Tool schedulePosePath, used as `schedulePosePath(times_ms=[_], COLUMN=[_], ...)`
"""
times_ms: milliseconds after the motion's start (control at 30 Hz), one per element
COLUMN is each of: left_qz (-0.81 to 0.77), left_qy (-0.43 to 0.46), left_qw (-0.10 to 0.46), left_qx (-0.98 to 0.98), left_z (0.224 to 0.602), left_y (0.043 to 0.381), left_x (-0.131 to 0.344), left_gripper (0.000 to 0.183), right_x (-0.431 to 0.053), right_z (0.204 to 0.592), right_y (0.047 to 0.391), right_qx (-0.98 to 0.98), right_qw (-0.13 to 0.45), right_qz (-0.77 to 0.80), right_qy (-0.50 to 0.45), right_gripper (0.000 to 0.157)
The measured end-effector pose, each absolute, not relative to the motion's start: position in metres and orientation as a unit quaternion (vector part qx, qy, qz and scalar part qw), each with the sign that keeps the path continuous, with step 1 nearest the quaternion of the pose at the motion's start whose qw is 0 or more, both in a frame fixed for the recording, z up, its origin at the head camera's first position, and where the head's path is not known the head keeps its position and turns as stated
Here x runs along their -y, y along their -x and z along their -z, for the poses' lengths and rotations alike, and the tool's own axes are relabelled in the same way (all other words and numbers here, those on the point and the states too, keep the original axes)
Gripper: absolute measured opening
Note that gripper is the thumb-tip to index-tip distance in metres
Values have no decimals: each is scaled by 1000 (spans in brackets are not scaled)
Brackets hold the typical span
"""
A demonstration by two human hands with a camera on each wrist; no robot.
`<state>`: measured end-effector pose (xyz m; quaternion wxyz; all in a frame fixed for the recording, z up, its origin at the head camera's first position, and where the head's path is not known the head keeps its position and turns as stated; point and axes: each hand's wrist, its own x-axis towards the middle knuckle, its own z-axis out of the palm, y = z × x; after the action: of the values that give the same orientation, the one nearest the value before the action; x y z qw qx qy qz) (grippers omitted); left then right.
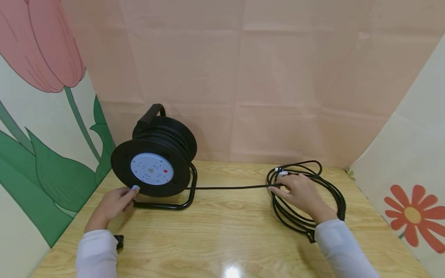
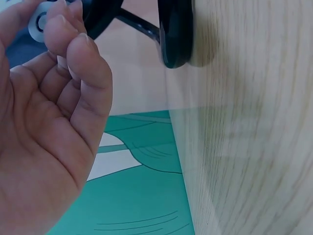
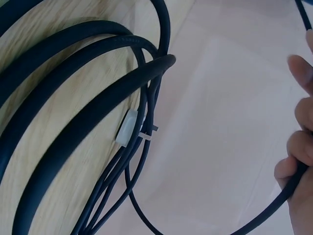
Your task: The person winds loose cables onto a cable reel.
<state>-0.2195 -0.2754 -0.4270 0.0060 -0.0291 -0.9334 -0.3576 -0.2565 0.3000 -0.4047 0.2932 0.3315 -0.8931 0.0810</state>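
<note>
A black cable reel [image 1: 180,152] stands on its tubular frame at the left, a pale blue socket plate [image 1: 152,169] on its face. My left hand [image 1: 112,204] is at the lower left rim of the reel, pinching a small knob with a pale round end [image 2: 40,22] between thumb and curled fingers. At the right, my right hand [image 1: 300,193] grips the black cable [image 1: 233,188], which runs taut back to the reel. Under and around that hand lies a loose coil of cable [image 1: 338,197]; the right wrist view shows the fingers [image 3: 304,147] curled round one strand.
A white tag [image 3: 128,128] sits on the coil's far side. A black plug-like end [image 1: 311,235] lies at the coil's near edge. Behind the wooden table [image 1: 208,235] rises a pink backdrop [image 1: 236,77], with flower-printed panels on both sides.
</note>
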Motion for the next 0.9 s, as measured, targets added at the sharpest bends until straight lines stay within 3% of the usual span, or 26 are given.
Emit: schedulePosePath(times_ms=[133,533,900], left_qz=[360,371,364], left_qy=[21,12,-3], left_qw=[14,39,71], left_qx=[933,928,929], left_z=[427,426,428], left_y=[220,218,220], left_x=[277,281,283], left_gripper=[53,56,60], right_x=[-301,-302,-299], right_z=[405,411,412], right_y=[257,262,265], right_qx=[896,911,908], right_qw=[296,266,257], right_qz=[-84,-100,-112], right_qy=[-320,-299,-311], right_gripper=[32,31,18])
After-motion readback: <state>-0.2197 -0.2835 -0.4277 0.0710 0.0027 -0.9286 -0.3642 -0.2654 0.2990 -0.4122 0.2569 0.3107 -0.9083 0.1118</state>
